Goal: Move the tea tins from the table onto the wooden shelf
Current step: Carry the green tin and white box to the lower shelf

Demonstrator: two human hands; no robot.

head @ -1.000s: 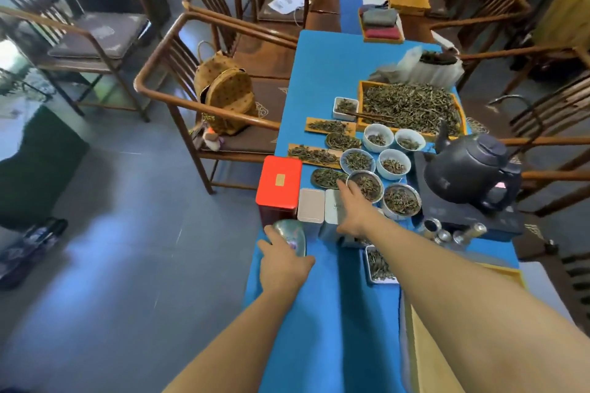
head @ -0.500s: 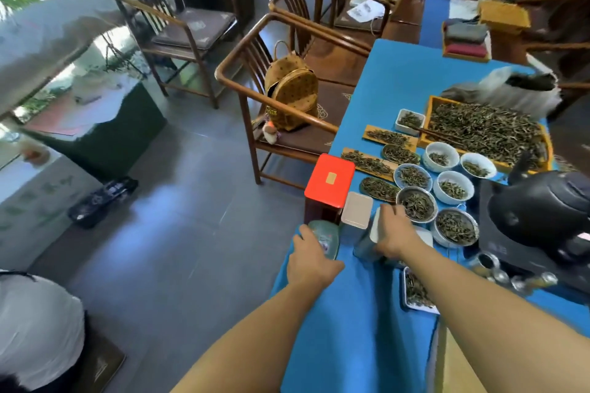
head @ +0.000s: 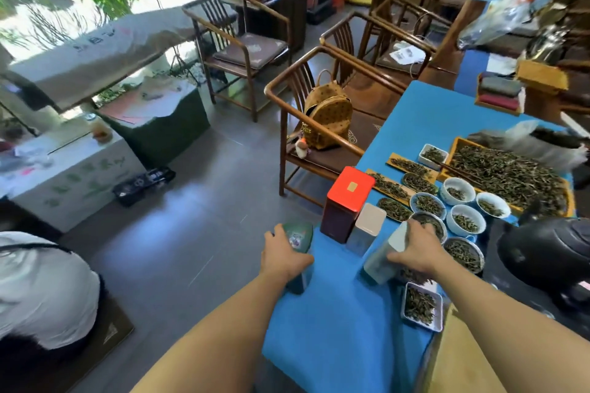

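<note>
Left hand (head: 285, 257) grips a green tin (head: 298, 238), largely hidden beneath it. Right hand (head: 415, 250) clasps a tilted, blurred grey tin (head: 384, 257) on the blue table (head: 335, 329).

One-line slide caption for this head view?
Left hand grips green tin, right hand grips pale tin; red-lidded tin stands on blue table.

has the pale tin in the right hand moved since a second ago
Yes. The pale tin stood upright beside the white-lidded tin; now it tilts away from it, gripped by the right hand.
</note>
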